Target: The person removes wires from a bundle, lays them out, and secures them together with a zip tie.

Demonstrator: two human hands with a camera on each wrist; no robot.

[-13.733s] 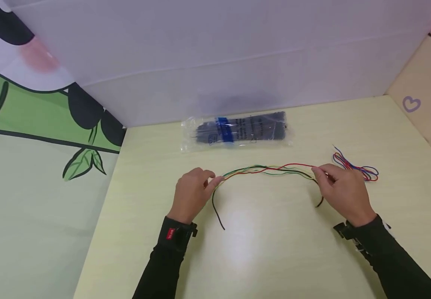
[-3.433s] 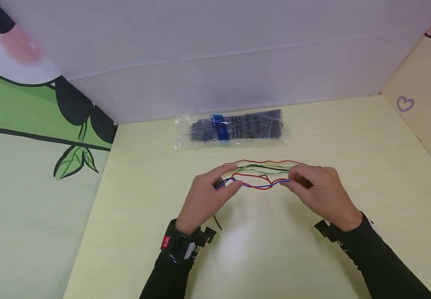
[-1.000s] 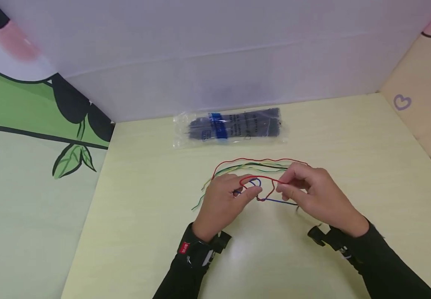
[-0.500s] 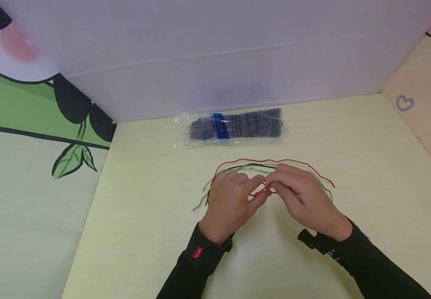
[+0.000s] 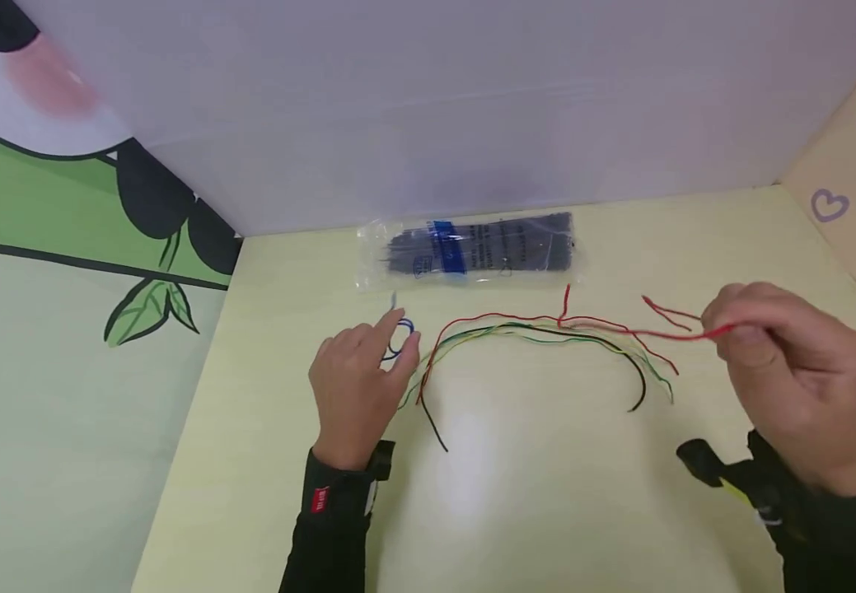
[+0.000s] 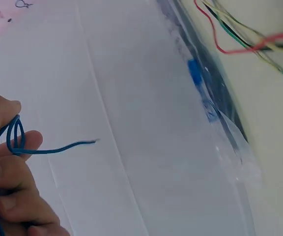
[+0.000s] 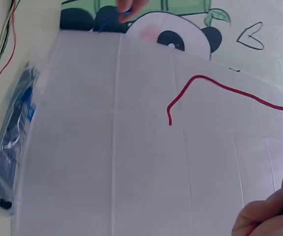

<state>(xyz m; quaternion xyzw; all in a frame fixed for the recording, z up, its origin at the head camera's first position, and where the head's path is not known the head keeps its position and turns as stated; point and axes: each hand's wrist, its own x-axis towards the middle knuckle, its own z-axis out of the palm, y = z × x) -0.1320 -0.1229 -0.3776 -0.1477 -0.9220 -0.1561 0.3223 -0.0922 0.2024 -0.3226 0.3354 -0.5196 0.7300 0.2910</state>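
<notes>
My left hand [image 5: 357, 387] pinches a coiled blue wire [image 6: 16, 132] between thumb and fingers; one loose end of it sticks out. Far to the right, my right hand [image 5: 798, 371] is raised and grips a red wire [image 5: 650, 333]. One length of that red wire reaches left and bends upward at its tip, and a shorter red piece shows beside the fingers. On the table between the hands lies an arched bundle of wires: black [image 5: 591, 337], green, yellow and another red. Part of each held wire is hidden by the fingers.
Behind the bundle, a clear plastic bag [image 5: 483, 245] of dark cable ties lies along the back of the table [image 5: 531, 511]. A pale panel [image 5: 457, 107] stands upright behind it, with printed side walls left and right.
My hands, close together half a second ago, have moved wide apart. The red wire has come away with my right hand, while the blue stays in my left. The bundle stays put.
</notes>
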